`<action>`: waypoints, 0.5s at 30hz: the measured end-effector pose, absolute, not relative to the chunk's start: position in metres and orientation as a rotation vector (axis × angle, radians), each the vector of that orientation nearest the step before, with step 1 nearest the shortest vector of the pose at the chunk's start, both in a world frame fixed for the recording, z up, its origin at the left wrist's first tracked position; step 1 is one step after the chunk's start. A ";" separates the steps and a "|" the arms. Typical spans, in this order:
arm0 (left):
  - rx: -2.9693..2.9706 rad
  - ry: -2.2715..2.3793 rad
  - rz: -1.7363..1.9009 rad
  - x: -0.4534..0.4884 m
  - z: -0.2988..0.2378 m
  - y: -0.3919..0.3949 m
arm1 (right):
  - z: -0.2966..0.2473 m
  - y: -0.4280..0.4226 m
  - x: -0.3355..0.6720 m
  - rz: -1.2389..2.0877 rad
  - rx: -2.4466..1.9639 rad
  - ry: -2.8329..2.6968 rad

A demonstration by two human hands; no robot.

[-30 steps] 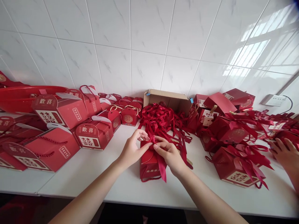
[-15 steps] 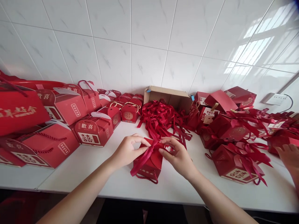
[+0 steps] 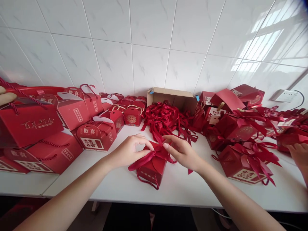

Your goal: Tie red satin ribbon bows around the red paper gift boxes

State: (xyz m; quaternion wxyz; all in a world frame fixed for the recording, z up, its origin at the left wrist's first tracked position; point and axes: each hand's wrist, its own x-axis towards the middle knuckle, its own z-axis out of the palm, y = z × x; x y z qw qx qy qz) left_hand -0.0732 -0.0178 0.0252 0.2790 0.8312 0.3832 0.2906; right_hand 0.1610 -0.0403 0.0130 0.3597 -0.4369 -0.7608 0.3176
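A small red gift box (image 3: 152, 168) with a cord handle lies on the white table (image 3: 178, 189) in front of me. A red ribbon (image 3: 141, 160) crosses its top and trails off to the left. My left hand (image 3: 127, 151) pinches the ribbon at the box's top left. My right hand (image 3: 182, 152) pinches the ribbon at the top right, fingers curled. Both hands meet over the box.
A pile of loose red ribbons (image 3: 166, 120) spills from a cardboard box (image 3: 172, 96) behind. Ribbon-tied boxes (image 3: 243, 163) crowd the right; larger handled boxes (image 3: 96, 136) fill the left. Another person's hand (image 3: 298, 155) shows at right; a second hand lifts a box (image 3: 29, 123) at far left.
The ribbon tail swung from the box's front to its left. My hands spread slightly along it. A large red box came into view at far left, carried by another person's hand.
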 end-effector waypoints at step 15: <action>2.553 1.194 0.585 -0.072 0.039 -0.018 | 0.019 -0.032 0.149 0.186 -0.784 -2.558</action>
